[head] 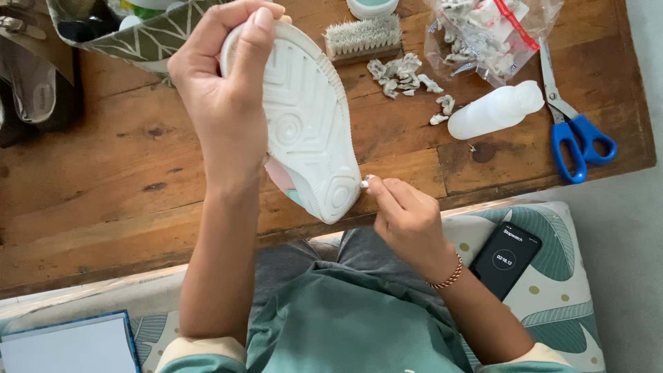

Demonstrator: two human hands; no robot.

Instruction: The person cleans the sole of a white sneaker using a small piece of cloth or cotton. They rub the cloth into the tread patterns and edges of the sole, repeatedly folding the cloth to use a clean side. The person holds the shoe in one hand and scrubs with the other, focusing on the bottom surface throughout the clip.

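Observation:
My left hand (221, 97) grips a white shoe (307, 121) by its toe end, sole turned up toward me, with pink and teal showing on the upper below. My right hand (404, 214) pinches a small white wad (364, 183) between fingertips and presses it against the sole's edge near the heel. Both hands are held above a wooden table (103, 186).
On the table lie a scrub brush (362, 36), used white wads (407, 76), a clear bag of wads (487, 31), a white bottle on its side (494, 110) and blue-handled scissors (573, 124). A patterned bag (131, 34) sits at back left. A phone (505, 259) rests on the cushion beside me.

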